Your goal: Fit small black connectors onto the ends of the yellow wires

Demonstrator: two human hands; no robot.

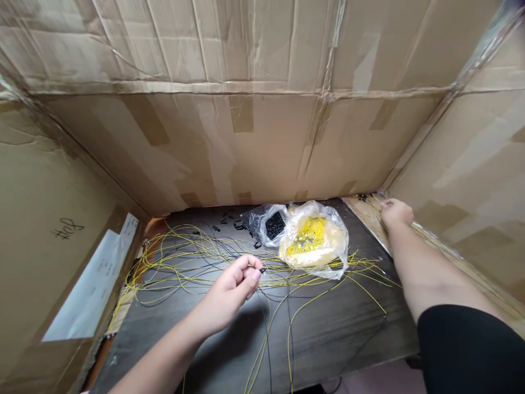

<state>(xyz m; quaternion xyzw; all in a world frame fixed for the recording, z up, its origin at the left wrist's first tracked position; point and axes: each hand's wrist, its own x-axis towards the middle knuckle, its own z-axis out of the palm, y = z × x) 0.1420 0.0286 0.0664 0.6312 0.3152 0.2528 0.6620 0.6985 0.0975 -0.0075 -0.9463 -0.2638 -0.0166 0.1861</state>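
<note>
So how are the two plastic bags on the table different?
The bag of yellow pieces is bigger and sits nearer the right hand; the bag of black pieces is smaller, lying behind and to its left. One holds yellow bits, the other black. Both are clear, crinkly and touch each other on the dark table.

A dark worktop (pixel 336 334) sits boxed in by creased, taped cardboard walls (pixel 229 148) at the back and on both sides, with a white paper label (pixel 92 284) stuck on the left wall, under soft even light.

Creased matt cardboard walls (pixel 262 137), glossy plastic bags (pixel 315 241), smooth dark tabletop (pixel 328 328).
</note>
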